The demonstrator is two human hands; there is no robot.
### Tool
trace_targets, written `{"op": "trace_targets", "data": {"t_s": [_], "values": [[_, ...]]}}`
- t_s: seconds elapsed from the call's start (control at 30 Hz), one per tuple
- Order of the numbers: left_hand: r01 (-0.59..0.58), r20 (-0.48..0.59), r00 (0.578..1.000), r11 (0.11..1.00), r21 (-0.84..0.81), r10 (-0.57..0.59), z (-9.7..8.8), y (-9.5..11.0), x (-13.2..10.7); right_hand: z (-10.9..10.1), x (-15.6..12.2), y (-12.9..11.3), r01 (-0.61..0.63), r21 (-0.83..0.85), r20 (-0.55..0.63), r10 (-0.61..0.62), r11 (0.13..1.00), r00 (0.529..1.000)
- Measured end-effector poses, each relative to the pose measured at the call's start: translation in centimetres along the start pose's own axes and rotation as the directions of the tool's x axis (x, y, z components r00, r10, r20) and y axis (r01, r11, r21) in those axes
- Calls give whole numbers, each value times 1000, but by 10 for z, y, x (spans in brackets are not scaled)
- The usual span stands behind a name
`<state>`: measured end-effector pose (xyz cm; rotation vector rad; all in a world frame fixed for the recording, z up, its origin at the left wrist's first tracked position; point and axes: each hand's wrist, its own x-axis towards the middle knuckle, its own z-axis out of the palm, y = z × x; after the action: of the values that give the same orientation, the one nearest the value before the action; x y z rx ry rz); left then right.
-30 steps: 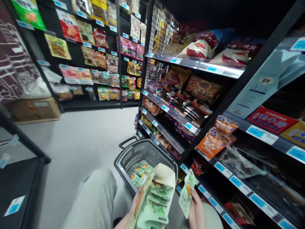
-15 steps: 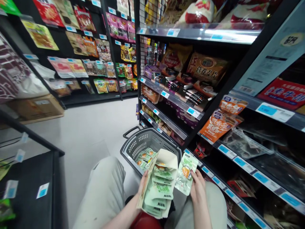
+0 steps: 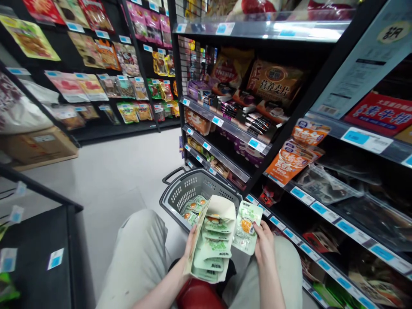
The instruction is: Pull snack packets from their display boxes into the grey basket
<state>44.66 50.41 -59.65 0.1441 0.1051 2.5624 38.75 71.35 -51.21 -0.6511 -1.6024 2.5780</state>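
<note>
Right, box [image 3: 214,240], packet [image 3: 246,231] over pale floor [image 3: 112,171]; grey basket [image 3: 167,201], black shelves [image 3: 225,128].

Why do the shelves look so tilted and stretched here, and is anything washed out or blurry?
In the head view the wide lens tilts the black shelf upright and stretches the edges; the top shelf lip glares white; the lower right shelves sit in shadow; the box of green packets in the left hand and the single packet in the right hand look sharp.

Glossy plastic pouch [image 3: 245,226], matt cardboard display box [image 3: 212,240], perforated grey plastic basket [image 3: 193,191], smooth pale floor [image 3: 112,180].
</note>
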Motion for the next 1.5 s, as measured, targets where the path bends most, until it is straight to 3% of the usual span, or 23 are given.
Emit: {"op": "trace_targets", "data": {"t_s": [0.53, 1.5], "values": [[-10, -213, 977, 997, 77, 26, 4, -1, -3, -1, 1, 0, 7, -38, -7, -7, 999, 1000], [-29, -12, 1000, 999, -33, 28, -7, -1, -2, -3, 4, -1, -21, 9, -46, 22, 1000, 999]]}}
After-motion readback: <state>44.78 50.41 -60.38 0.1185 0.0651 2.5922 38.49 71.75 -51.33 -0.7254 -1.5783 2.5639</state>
